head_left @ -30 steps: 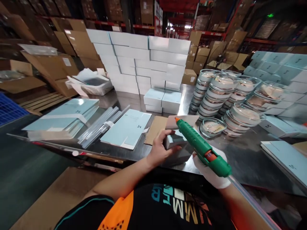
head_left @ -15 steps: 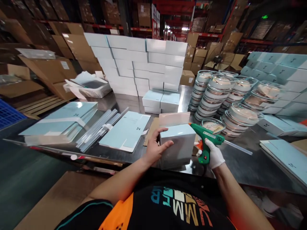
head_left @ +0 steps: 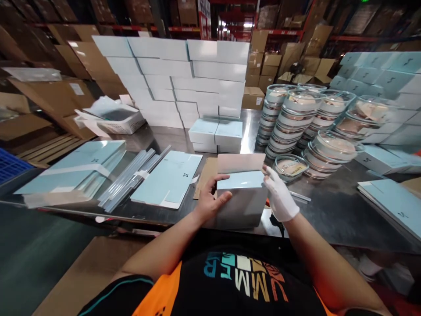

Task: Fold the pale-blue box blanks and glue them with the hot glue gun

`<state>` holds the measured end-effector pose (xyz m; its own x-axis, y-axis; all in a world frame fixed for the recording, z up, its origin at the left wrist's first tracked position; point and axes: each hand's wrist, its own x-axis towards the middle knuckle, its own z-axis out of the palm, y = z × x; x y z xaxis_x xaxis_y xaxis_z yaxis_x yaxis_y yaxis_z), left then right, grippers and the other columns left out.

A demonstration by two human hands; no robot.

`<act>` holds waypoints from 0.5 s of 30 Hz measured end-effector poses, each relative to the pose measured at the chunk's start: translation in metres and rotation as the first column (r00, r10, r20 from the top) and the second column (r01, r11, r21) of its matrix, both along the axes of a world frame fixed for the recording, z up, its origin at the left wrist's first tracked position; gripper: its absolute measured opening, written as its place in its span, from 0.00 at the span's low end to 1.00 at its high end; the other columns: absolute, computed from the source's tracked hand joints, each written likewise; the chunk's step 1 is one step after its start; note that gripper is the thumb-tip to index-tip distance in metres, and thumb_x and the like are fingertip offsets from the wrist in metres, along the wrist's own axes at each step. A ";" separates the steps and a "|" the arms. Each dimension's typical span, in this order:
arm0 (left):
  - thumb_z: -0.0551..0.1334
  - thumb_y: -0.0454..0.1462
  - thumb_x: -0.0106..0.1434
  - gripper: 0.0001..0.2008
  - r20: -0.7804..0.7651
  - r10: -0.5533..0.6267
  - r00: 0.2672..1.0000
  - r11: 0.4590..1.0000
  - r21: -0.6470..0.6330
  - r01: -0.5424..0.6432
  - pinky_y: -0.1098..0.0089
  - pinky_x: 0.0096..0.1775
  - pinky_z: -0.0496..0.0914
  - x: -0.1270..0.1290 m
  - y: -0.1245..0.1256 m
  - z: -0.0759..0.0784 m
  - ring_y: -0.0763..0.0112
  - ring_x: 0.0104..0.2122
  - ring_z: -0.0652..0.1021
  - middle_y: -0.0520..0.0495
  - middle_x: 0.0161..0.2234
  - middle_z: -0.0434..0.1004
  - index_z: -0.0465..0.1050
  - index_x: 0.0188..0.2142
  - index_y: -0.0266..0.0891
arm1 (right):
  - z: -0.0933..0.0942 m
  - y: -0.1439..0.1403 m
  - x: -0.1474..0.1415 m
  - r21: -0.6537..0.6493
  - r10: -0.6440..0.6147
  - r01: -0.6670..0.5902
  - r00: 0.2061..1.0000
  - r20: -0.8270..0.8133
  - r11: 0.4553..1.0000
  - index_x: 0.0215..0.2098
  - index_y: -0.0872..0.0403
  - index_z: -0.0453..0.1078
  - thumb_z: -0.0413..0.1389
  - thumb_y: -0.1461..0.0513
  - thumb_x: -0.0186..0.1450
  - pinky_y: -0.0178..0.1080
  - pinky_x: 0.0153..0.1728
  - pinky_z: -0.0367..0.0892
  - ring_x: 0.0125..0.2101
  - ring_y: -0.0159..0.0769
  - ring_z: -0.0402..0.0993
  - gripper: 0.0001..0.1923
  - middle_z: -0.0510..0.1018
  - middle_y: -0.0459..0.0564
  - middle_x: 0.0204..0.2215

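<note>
A light-blue and white cardboard box (head_left: 241, 206) stands upright in front of me, its pale flap (head_left: 241, 163) raised at the far side. My left hand (head_left: 212, 199) grips the box's left side, thumb on the near face and fingers over the top edge. My right hand (head_left: 279, 195), in a white glove with bare fingertips, is closed against the box's right side, fingertips at the flap's right end. Behind the right hand lies the glue gun, mostly hidden. Its clear glue stick (head_left: 301, 197) sticks out to the right.
Flat light-blue box blanks (head_left: 167, 177), clear plastic strips (head_left: 126, 180) and a banded stack of blanks (head_left: 72, 169) lie left. Stacked round glass containers (head_left: 292, 125) stand right. White boxes form a wall (head_left: 187, 79) at the back, beside a white basket (head_left: 123, 123).
My right hand has let go of the glue gun, now down on the table, and has moved to the box's right side. My left hand stays on the box.
</note>
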<state>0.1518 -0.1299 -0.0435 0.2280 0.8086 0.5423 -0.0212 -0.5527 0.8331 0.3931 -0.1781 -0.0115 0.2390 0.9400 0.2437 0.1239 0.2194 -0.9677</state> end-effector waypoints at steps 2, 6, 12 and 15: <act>0.69 0.64 0.65 0.32 -0.017 -0.044 0.999 0.999 0.017 0.044 0.59 0.51 0.77 -0.001 0.002 -0.004 0.55 0.48 0.83 0.41 0.48 0.83 0.79 0.53 0.42 | 0.006 0.008 -0.017 -0.002 0.050 -0.050 0.999 -0.001 0.999 0.56 0.50 0.75 0.63 0.48 0.64 0.52 0.58 0.77 0.54 0.50 0.80 0.26 0.85 0.53 0.52; 0.71 0.62 0.65 0.29 0.013 -0.023 1.000 0.996 0.085 0.022 0.54 0.61 0.73 -0.002 0.010 -0.013 0.50 0.59 0.79 0.37 0.57 0.78 0.79 0.48 0.41 | 0.003 0.012 -0.016 0.038 0.047 -0.048 0.999 0.025 0.998 0.53 0.49 0.73 0.64 0.50 0.65 0.51 0.58 0.76 0.53 0.49 0.80 0.21 0.84 0.52 0.49; 0.78 0.52 0.63 0.25 0.275 -0.101 0.956 0.978 0.202 0.046 0.53 0.60 0.76 0.001 0.021 -0.014 0.57 0.55 0.83 0.44 0.49 0.81 0.71 0.50 0.46 | -0.011 -0.002 0.008 0.301 0.094 -0.194 0.943 0.318 0.934 0.51 0.47 0.73 0.75 0.47 0.63 0.55 0.66 0.71 0.67 0.52 0.73 0.26 0.75 0.60 0.68; 0.74 0.57 0.66 0.21 0.034 -0.147 0.989 0.952 0.275 0.132 0.46 0.63 0.74 -0.007 0.021 -0.001 0.50 0.59 0.81 0.41 0.47 0.84 0.81 0.44 0.44 | -0.005 -0.012 0.009 0.313 0.151 -0.311 0.882 0.446 0.897 0.53 0.46 0.77 0.67 0.55 0.73 0.58 0.69 0.69 0.69 0.50 0.72 0.12 0.75 0.59 0.69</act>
